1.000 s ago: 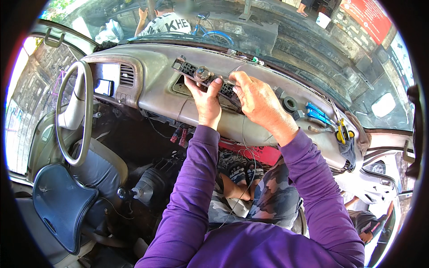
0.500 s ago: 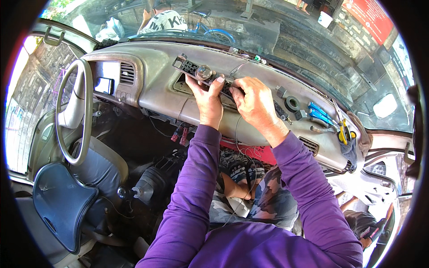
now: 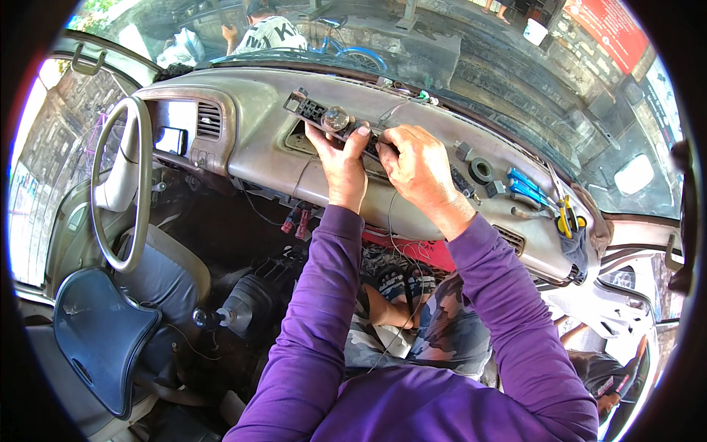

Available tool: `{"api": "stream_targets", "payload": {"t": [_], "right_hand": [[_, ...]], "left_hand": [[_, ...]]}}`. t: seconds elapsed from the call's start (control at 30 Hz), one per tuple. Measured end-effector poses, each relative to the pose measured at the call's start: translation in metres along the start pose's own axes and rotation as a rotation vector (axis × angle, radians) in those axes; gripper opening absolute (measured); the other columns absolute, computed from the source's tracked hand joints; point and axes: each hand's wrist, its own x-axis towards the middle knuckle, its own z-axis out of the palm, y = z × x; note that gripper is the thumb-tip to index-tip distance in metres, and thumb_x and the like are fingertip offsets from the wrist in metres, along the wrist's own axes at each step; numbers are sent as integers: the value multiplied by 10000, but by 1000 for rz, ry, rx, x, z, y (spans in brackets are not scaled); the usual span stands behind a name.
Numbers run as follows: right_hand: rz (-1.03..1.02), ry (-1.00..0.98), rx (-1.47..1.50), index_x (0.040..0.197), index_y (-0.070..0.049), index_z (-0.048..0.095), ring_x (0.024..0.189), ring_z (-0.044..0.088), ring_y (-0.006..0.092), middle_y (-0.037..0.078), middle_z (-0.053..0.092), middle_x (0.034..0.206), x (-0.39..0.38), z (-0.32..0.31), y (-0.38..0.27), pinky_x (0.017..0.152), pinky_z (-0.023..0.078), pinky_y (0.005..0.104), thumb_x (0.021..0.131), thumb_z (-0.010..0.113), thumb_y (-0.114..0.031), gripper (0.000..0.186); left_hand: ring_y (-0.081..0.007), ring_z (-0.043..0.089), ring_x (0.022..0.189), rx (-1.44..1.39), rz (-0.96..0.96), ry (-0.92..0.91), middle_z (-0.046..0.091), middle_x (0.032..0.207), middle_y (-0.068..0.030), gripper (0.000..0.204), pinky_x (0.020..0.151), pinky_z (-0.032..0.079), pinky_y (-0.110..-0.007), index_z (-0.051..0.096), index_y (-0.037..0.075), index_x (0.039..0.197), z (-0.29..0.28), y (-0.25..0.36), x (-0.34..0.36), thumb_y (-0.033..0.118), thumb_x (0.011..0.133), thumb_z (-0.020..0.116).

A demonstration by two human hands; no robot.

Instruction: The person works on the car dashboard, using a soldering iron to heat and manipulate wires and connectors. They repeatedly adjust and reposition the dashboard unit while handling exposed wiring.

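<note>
A long dark panel (image 3: 313, 112) with square slots and a round clear knob-like piece (image 3: 336, 118) is held above the dashboard, tilted down to the right. My left hand (image 3: 343, 171) grips it from below, the thumb on its near edge and the fingers behind. At the panel's right end, my right hand (image 3: 421, 168) is closed, thumb and forefinger pinched together against it. Whatever small part lies between those fingertips is hidden. Behind the panel, a rectangular opening (image 3: 298, 140) shows in the dashboard top.
Right of my hands, the dashboard (image 3: 269, 166) carries a roll of black tape (image 3: 482, 171), blue-handled tools (image 3: 526, 188) and yellow-handled pliers (image 3: 565, 217). Thin wires hang below. At left are the steering wheel (image 3: 96, 184) and gear lever (image 3: 206, 317). People are outside.
My hands and the panel stay nearly where they were, with only a slight shift of my right fingers. Beyond the windshield, a person's raised hand has moved left and down.
</note>
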Motion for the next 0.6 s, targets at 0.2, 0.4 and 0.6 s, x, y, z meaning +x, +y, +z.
{"api": "stream_targets", "payload": {"t": [0.2, 0.4, 0.6], "right_hand": [[-18, 1, -19, 926, -57, 710, 897, 687, 349, 100, 718, 899, 1, 2, 0, 798, 558, 493, 887, 743, -150, 105], [13, -22, -6, 930, -54, 711, 900, 682, 350, 103, 719, 906, 3, -1, -2, 800, 558, 492, 889, 744, -159, 118], [-15, -84, -28, 943, -51, 717, 900, 684, 350, 110, 720, 912, 4, -7, -2, 808, 556, 496, 898, 741, -166, 127]], "left_hand": [[-227, 600, 1088, 3, -2, -3, 530, 1230, -78, 873, 1033, 580, -477, 282, 154, 1584, 1, 1, 0, -9, 864, 749], [-231, 597, 1102, 7, 3, -14, 529, 1241, -80, 884, 1035, 571, -472, 273, 156, 1590, 1, 2, -1, -6, 863, 749], [-230, 599, 1112, 19, -6, -11, 534, 1243, -79, 883, 1031, 567, -461, 272, 161, 1591, -2, -1, 0, -3, 867, 751]]}}
